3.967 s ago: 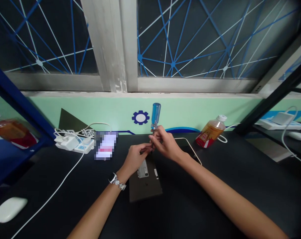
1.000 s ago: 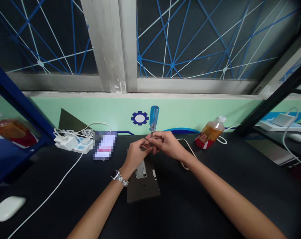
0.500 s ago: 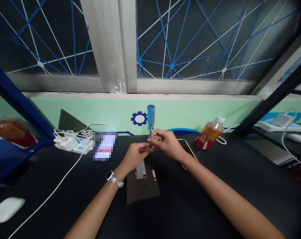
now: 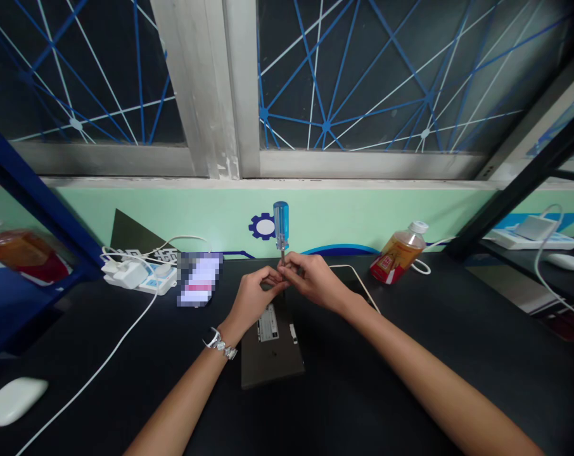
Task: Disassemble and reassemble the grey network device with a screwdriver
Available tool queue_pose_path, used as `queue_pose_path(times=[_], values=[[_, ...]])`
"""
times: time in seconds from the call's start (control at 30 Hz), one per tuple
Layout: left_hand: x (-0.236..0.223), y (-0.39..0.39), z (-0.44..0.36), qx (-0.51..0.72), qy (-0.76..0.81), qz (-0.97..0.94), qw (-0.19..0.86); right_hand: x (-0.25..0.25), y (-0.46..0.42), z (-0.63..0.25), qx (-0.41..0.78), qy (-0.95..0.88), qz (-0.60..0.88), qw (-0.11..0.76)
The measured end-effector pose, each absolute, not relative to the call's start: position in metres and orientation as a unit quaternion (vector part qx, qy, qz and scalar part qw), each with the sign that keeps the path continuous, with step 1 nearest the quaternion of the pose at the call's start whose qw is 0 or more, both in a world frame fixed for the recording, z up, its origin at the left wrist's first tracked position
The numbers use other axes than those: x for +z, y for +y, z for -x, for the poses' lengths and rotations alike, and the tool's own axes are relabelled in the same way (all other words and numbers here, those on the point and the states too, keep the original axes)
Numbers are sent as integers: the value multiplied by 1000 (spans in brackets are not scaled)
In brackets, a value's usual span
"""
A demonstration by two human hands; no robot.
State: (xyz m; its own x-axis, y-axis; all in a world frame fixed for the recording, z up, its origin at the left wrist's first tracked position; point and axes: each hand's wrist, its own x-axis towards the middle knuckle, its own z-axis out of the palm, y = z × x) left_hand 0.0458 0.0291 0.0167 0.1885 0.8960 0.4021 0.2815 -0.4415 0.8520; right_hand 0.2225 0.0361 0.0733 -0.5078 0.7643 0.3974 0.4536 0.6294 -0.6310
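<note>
Shifted slightly left, the blue-handled screwdriver [image 4: 281, 223] stands near upright over a dark flat case [image 4: 268, 366], my right fingers [image 4: 293, 259] pinching its shaft; whether my left fingers [image 4: 270, 276] grip, I can't tell.

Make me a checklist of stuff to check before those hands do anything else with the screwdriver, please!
1. Screwdriver standing up, handle on top: ok.
2. Right hand pinching its shaft: ok.
3. Left hand close beside the shaft: ok.
4. Dark flat case lying flat on the table: ok.
5. Tip sitting in a screw: cannot tell, too hidden and small.
6. Drink bottle capped and away from the case: ok.
</note>
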Motion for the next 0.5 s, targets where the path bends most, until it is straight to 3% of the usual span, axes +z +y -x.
queue_pose_path(times=[0.17, 0.5], values=[[21, 23, -37, 450, 411, -727, 318, 72, 29, -228, 268, -807, 366, 379], [13, -9, -10, 408, 417, -764, 277, 29, 7, -247, 505, -532, 328, 596]])
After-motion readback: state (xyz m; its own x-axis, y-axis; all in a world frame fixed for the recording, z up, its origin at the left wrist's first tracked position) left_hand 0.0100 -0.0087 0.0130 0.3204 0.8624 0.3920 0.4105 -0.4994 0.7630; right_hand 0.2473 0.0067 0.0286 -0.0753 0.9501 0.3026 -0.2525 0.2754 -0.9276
